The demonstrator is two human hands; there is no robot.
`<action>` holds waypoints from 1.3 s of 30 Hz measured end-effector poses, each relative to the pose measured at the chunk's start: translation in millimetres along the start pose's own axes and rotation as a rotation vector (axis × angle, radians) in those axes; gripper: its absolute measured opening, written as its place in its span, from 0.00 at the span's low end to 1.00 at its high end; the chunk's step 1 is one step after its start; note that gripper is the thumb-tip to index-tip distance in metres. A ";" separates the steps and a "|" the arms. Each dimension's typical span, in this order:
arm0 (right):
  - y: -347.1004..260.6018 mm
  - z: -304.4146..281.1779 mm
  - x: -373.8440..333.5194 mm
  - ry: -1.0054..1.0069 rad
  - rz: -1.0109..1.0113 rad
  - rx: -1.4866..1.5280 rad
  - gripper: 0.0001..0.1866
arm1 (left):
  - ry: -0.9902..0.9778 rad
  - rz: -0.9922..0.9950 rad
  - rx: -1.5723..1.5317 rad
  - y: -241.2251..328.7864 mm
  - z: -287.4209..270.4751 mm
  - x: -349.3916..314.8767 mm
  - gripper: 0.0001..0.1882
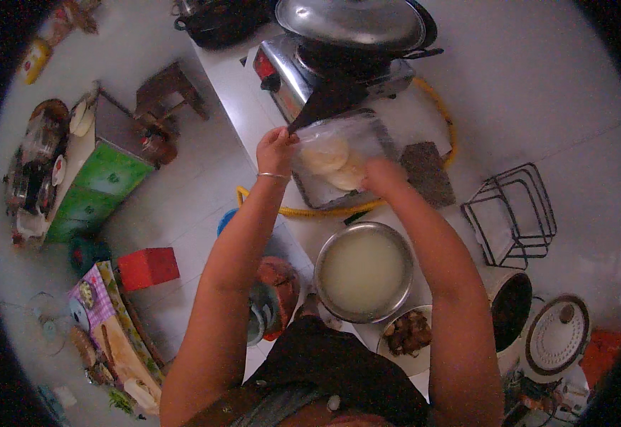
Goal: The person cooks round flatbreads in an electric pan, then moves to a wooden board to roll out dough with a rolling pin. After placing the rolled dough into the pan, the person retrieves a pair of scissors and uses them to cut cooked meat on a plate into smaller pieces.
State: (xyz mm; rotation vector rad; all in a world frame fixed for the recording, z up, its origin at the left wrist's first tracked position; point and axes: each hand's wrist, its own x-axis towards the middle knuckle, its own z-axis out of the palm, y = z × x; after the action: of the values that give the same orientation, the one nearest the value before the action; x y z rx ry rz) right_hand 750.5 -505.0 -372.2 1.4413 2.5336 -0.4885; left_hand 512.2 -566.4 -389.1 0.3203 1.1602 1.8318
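Observation:
A clear plastic bag (309, 134) lies over a grey rectangular tray (317, 202) on the counter, with pale round flat pieces (330, 158) showing in it, perhaps dough or flatbread. My left hand (277, 151), a bracelet at its wrist, is closed in a pinch at the bag's upper left corner. The tip of a dark, cloth-like piece (328, 99) meets those same fingers; whether they grip it too is unclear. My right hand (383, 178) is at the bag's right side, its fingers smeared by motion. Nearer me stands a steel bowl (364, 272) of cloudy pale liquid.
Beyond the tray, a gas stove (282, 78) carries a wok under a domed metal lid (353, 23). A yellow hose (447, 117) loops around the tray. A black wire rack (511, 213) stands right, a bowl of brown chunks (408, 334) near, and a green cabinet (100, 181) left.

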 end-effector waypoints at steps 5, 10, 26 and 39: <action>-16.0 -7.2 25.0 0.022 0.025 0.028 0.31 | -0.017 0.020 -0.103 -7.8 -3.6 5.6 0.09; -12.3 0.3 62.6 -0.039 0.240 0.592 0.35 | 0.031 0.009 -0.034 -15.3 12.3 0.2 0.08; -37.4 -20.9 61.6 -0.026 0.005 0.636 0.33 | 0.155 -0.078 -0.094 -17.6 16.7 -13.9 0.10; -11.0 -35.6 52.2 0.048 -0.324 0.624 0.30 | 0.151 -0.093 -0.236 -12.0 23.3 -34.0 0.08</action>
State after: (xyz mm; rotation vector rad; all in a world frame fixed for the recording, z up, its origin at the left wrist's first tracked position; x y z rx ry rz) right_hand 714.4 -455.3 -353.7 1.1906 2.8021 -1.4132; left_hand 552.0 -578.5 -378.6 -0.0074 1.0280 1.9122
